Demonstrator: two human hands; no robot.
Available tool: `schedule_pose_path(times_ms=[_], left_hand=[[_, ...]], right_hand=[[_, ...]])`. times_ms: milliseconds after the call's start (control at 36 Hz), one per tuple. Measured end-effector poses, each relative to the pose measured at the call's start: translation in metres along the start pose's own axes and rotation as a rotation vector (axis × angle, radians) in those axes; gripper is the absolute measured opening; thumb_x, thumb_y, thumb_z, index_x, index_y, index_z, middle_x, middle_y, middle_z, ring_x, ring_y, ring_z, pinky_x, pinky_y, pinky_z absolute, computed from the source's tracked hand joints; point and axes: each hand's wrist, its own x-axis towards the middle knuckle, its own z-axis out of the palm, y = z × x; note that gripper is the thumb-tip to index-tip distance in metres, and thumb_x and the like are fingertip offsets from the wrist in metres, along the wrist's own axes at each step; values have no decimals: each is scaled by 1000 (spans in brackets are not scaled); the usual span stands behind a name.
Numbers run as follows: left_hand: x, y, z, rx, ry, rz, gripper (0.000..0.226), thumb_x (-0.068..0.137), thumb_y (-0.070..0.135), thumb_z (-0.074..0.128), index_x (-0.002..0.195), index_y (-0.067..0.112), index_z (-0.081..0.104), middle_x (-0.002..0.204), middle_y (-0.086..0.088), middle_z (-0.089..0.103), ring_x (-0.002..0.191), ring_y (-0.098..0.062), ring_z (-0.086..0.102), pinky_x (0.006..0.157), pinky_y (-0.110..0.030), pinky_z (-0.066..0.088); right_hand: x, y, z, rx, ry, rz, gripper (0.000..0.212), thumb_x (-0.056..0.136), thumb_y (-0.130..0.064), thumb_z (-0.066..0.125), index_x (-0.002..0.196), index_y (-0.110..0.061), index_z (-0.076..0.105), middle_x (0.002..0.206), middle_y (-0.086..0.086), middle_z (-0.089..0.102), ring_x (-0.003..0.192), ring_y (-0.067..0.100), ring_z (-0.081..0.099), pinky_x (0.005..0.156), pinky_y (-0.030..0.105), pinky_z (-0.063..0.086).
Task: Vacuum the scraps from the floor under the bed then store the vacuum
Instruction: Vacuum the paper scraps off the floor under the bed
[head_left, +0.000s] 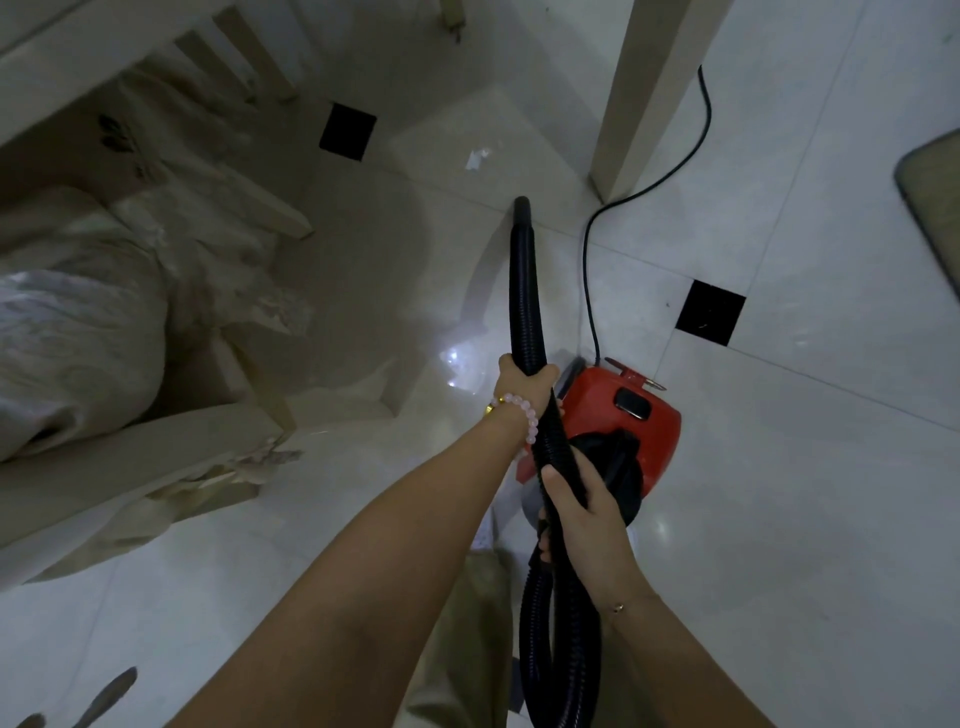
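Head view: we see the left hand (522, 384) wrapped around the black ribbed hose (525, 291), and the right hand (582, 512) gripping it lower. The red glossy vacuum (631, 410) sits on pale polished tiles (805, 467). A white scrap (477, 158) lies beyond the nozzle. The hose loop is cut off at the bottom.

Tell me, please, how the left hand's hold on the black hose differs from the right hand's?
The left hand grips the hose farther forward, nearer the nozzle; the right hand grips farther back, over the red vacuum. The left wrist wears a pink bead bracelet; the right, a thin one. Both are closed around the hose.
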Motion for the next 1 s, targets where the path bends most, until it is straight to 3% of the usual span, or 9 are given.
schedule_pose_path(times_ms=[83,195,306,445,556,667,834,917,1000], left_hand=[[3,4,0,4,-16,-22,42,64,32,59,96,10,42,87,-13,54,79,-27,56,86,-59,53],[8,12,0,-10,2,-43,49,61,32,60,101,10,43,91,-14,53,84,-29,58,89,-57,53],[20,17,-7,-40,51,-43,53,57,31,58,103,7,47,91,-15,55,83,-31,59,87,-58,54],[19,27,-23,-100,131,-54,54,69,28,60,113,1,48,92,-16,57,82,-29,60,86,-54,55],[19,24,-36,-125,191,-93,38,81,20,58,110,-3,48,72,-12,55,72,-27,58,83,-54,56],[19,22,-41,-146,228,-104,28,86,17,57,107,2,47,69,-9,51,70,-26,56,82,-55,56],[23,20,-39,-116,306,-109,40,86,19,57,117,-4,46,88,-17,57,77,-28,59,81,-51,57],[31,19,-37,-119,275,-105,47,83,21,58,118,-8,48,90,-20,58,81,-34,63,81,-55,56],[35,23,-36,-97,297,-100,38,85,20,57,111,-6,48,96,-23,61,82,-30,60,86,-49,56]], right_hand=[[4,-2,-3,8,-11,7,38,95,-37,51,133,-38,49,94,-1,65,78,16,61,73,33,53],[13,-8,-5,-3,-46,-5,35,94,-36,51,129,-38,51,82,-7,61,72,13,57,77,38,51],[24,-17,-3,-15,-75,-13,28,94,-36,51,119,-48,51,67,-4,60,56,13,56,62,33,51],[36,-26,5,16,-159,-22,25,95,-33,52,103,-56,56,71,2,61,51,11,52,55,30,45],[44,-25,11,-7,-201,8,24,94,-34,53,114,-46,57,74,-10,60,59,7,53,57,25,42],[45,-26,15,-51,-205,14,26,94,-31,53,120,-37,56,71,-12,58,55,3,54,54,21,43],[49,-28,15,-46,-210,38,27,94,-28,53,102,-54,52,69,-11,58,56,6,54,55,24,44],[53,-29,14,-32,-210,50,25,94,-29,52,114,-45,54,69,-5,58,54,12,52,52,28,44],[57,-30,14,-38,-208,56,28,94,-31,52,121,-39,53,71,-1,58,54,14,52,50,28,44]])
